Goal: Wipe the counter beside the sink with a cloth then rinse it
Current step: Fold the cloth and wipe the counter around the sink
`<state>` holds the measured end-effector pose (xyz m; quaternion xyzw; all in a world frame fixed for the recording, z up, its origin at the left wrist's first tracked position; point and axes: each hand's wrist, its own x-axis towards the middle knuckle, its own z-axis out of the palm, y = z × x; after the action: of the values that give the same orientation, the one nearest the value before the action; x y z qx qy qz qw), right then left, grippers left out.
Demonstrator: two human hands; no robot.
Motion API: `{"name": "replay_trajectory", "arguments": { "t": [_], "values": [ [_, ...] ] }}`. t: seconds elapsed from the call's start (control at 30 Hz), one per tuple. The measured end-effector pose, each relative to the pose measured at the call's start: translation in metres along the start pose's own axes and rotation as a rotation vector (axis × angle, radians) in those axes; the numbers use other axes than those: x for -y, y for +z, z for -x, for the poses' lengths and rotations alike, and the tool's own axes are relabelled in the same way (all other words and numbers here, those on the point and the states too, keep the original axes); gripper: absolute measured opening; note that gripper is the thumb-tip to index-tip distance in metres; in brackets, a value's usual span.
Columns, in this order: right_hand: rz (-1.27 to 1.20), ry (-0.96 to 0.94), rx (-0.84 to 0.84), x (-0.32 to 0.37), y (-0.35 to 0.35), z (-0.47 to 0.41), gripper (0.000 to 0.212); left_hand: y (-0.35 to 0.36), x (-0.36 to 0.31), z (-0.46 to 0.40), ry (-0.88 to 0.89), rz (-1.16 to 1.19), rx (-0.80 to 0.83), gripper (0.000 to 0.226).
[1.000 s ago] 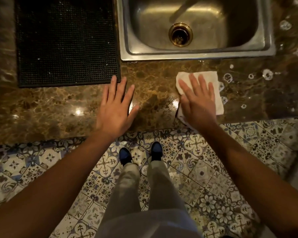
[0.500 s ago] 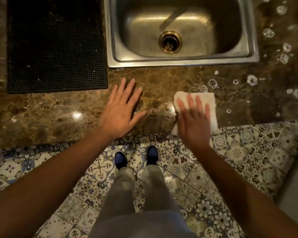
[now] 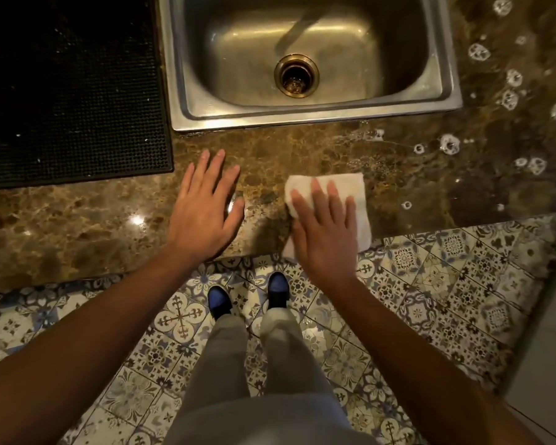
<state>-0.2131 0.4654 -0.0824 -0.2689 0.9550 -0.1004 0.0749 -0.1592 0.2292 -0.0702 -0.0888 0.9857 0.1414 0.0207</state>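
A white folded cloth (image 3: 350,187) lies on the brown marble counter (image 3: 77,226) in front of the steel sink (image 3: 305,117), with its near edge hanging over the counter's front. My right hand (image 3: 326,239) presses flat on the cloth with straight fingers. To its left, my left hand (image 3: 203,213) rests flat on the bare counter, fingers spread. Foamy white droplets (image 3: 450,144) dot the counter to the right of the cloth and beside the sink.
A black rubber mat (image 3: 71,91) covers the counter left of the sink. The sink basin holds only its brass drain (image 3: 296,75). Below the counter's edge are patterned floor tiles (image 3: 446,284) and my two dark shoes.
My right hand has slid the cloth leftward along the counter's front edge, away from the droplets. My left hand stays flat on the counter.
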Motion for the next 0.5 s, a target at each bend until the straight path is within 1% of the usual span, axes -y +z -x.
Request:
{"name": "replay_trajectory", "arguments": {
  "t": [0.1,0.17,0.23,0.3,0.33,0.37,0.4,0.47,0.5],
  "values": [
    [0.046,0.210,-0.021,-0.054,-0.016,0.002,0.056,-0.003,-0.013,-0.019,-0.011,-0.002,0.010,0.061],
    [0.044,0.342,-0.035,-0.078,-0.026,-0.017,0.058,-0.004,-0.019,-0.036,-0.028,-0.023,0.030,0.064],
    [0.028,0.456,-0.070,-0.089,-0.033,-0.052,0.063,-0.002,-0.019,-0.046,-0.041,-0.060,0.040,0.070],
    [-0.004,0.567,-0.081,-0.087,-0.036,-0.090,0.066,0.004,-0.018,-0.046,-0.043,-0.092,0.021,0.070],
    [-0.013,0.583,-0.081,-0.081,-0.037,-0.103,0.066,0.006,-0.018,-0.045,-0.041,-0.094,0.012,0.069],
    [-0.003,0.553,-0.084,-0.072,-0.035,-0.109,0.066,0.007,-0.018,-0.044,-0.041,-0.090,0.005,0.068],
    [0.022,0.471,-0.084,-0.059,-0.030,-0.108,0.065,0.007,-0.018,-0.044,-0.042,-0.084,-0.005,0.067],
    [0.069,0.228,-0.053,-0.030,-0.019,-0.086,0.064,0.007,-0.019,-0.044,-0.040,-0.079,-0.016,0.065],
    [0.046,0.127,-0.036,-0.017,-0.013,-0.069,0.061,0.007,-0.020,-0.044,-0.038,-0.072,-0.019,0.064]
  ]
}}
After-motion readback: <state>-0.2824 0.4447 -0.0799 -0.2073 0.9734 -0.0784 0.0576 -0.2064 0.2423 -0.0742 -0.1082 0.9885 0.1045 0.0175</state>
